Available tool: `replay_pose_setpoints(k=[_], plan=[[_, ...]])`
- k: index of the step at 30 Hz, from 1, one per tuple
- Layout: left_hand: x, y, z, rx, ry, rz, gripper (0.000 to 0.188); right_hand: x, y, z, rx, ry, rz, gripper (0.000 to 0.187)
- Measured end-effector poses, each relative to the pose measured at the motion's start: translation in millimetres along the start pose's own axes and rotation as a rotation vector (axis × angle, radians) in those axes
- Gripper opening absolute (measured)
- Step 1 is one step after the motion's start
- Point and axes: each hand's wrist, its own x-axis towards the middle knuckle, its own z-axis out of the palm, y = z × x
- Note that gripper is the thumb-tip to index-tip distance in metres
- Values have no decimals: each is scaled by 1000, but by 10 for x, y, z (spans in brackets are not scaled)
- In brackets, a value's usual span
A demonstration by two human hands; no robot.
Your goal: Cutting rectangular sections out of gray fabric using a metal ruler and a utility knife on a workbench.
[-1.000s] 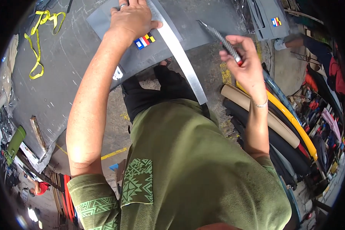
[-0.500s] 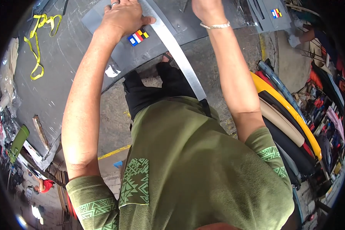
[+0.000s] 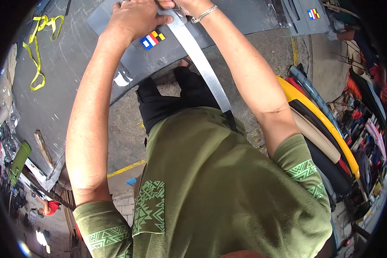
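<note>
I see the left hand [image 3: 135, 19] at the far edge of the view, fingers spread and pressed flat onto a long metal ruler [image 3: 202, 64], thumb hooked toward the right. That flat press looks meant to pin the ruler against the grey sheet [image 3: 245, 17] so it can't slide. The ruler runs from under that hand diagonally toward me, its near end reaching the waist of the green shirt [image 3: 210, 185], so the body may be steadying that end too. The right hand [image 3: 180, 5] sits just beside the left, touching the ruler's far end. It is mostly cut off by the frame edge, so I can't tell if its fingers are clenched, released or grasping a tool. A bracelet [image 3: 204, 13] shows at that wrist. The sheet lies on a dark workbench [image 3: 60, 73], with a small coloured sticker [image 3: 152, 39] just near of the left hand. A yellow tape measure [image 3: 36, 51] lies loose, well apart on the left. On the right, rolls of material [image 3: 322, 124] are stacked, out of the way.
</note>
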Motion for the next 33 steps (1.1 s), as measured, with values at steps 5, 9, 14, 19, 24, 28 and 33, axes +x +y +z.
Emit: replay_pose_setpoints(k=[5,9,14,19,24,28,33], plan=[[-14,-7,36,-10,49,20,108,4,13,-11,16,11,-3,56],[-7,5,13,7,-3,3,108,6,-6,-27,16,7,45,55],[3,51,-37,7,-4,12,109,-9,0,-48,-6,-6,-10,55],[95,-160,260,-31,102,47,108,-10,-74,72,-130,186,122,55],[-22,42,-56,17,-33,-13,107,-24,-18,-3,11,9,-3,56],[-14,62,-86,20,-32,7,106,-28,-17,-34,11,36,4,55],[4,-34,21,36,-45,-2,104,-32,-179,229,-206,402,255,55]])
